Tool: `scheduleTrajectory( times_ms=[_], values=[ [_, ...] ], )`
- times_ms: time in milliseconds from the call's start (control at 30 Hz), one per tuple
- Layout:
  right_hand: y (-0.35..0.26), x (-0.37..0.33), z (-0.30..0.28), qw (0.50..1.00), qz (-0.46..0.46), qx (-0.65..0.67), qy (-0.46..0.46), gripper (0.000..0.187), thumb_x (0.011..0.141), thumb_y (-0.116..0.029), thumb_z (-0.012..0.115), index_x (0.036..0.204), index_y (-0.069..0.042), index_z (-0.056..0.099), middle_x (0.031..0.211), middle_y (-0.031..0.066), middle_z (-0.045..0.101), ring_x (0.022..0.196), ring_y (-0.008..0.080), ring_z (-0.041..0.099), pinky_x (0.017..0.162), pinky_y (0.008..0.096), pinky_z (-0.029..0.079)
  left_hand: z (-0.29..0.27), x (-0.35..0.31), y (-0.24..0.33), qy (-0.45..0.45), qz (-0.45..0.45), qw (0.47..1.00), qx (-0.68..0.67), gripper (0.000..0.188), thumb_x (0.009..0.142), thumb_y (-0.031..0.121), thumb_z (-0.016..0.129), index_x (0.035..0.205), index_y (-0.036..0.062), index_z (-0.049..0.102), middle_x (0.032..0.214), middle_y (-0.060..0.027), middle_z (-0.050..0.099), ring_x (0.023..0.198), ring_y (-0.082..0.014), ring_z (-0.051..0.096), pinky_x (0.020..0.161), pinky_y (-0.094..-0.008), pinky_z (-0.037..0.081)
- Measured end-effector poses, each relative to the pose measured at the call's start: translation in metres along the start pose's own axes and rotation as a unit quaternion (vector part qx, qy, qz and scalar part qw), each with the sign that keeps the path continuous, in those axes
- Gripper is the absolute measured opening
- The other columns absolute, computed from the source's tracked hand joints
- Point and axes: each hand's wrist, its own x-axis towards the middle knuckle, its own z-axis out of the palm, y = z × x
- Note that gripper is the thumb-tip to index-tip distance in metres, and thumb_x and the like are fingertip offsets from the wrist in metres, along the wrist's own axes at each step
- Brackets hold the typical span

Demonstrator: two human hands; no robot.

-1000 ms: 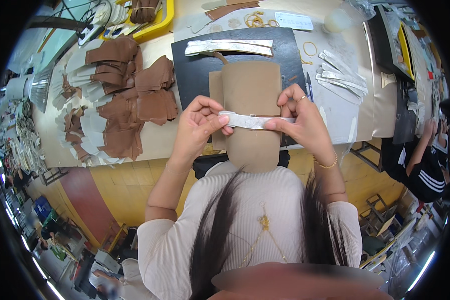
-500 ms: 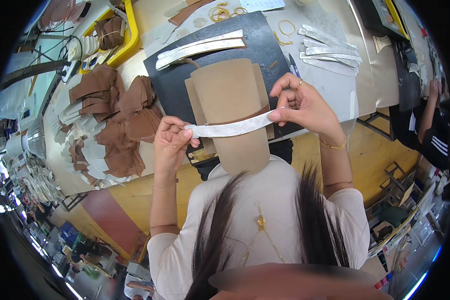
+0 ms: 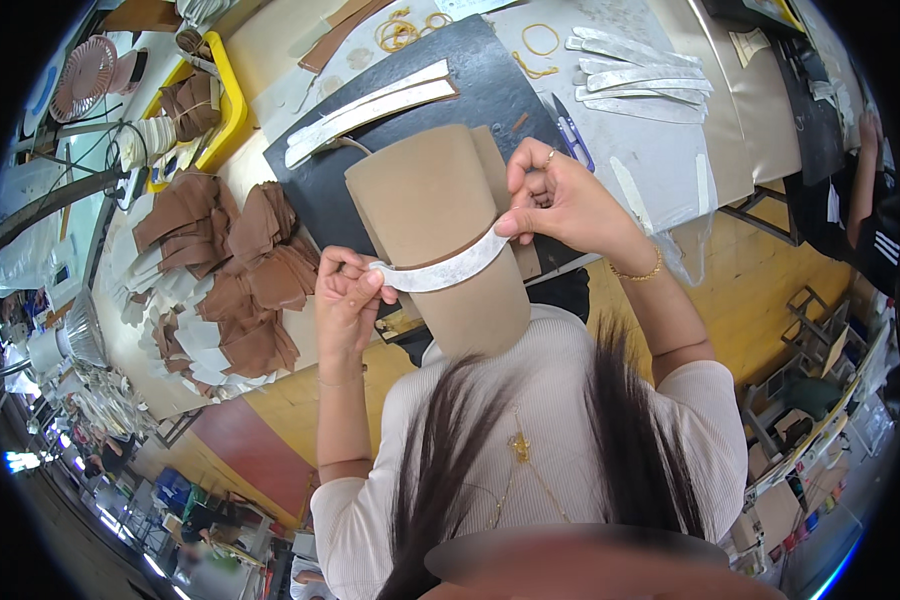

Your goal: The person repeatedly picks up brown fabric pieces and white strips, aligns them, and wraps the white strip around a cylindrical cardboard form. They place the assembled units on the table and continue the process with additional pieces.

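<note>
the curved white strip (image 3: 442, 275) is held across the large tan piece (image 3: 425, 190), its nine o'clock end pinched by the left hand (image 3: 346, 302), its two o'clock end by the right hand (image 3: 562, 207).

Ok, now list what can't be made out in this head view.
In the head view:
White strip, right end: covered by the right hand.
Tan curved panel, underside: turned away from the camera.
White card: cut off by the upper edge.
Co-worker in black: partly cut off by the dark right rim.
Lower-left background: too small and blurred.
</note>
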Motion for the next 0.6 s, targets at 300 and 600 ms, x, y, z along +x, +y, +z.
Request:
scheduleTrajectory(
  times_ms=[300, 600],
  values=[
    [0.020, 0.023, -0.008, 0.989, 0.099, -0.067, -0.081, 0.045, 0.079, -0.028, 0.074, 0.097, -0.005, 0.040, 0.055, 0.0002, 0.051, 0.049, 0.0072, 0.052, 0.039, 0.0203, 0.039, 0.008, 0.003, -0.008, 0.007, -0.007, 1.000, -0.017, 0.025, 0.085, -0.004, 0.059, 0.104, 0.0042, 0.045, 0.086, -0.0106, 0.062, 0.070, -0.0184, 0.061, 0.062, -0.0277, 0.052],
    [-0.047, -0.019, 0.022, 0.849, -0.357, -0.370, 0.124, 0.040, 0.082, -0.030, 0.065, 0.112, -0.004, 0.057, 0.083, 0.0038, 0.062, 0.076, 0.0140, 0.058, 0.063, 0.0307, 0.048, 0.001, -0.016, -0.010, -0.008, 0.037, 0.991, -0.127, 0.025, 0.084, -0.001, 0.058, 0.109, -0.0008, 0.052, 0.092, -0.0106, 0.061, 0.075, -0.0194, 0.062, 0.064, -0.0293, 0.054]
  ],
)
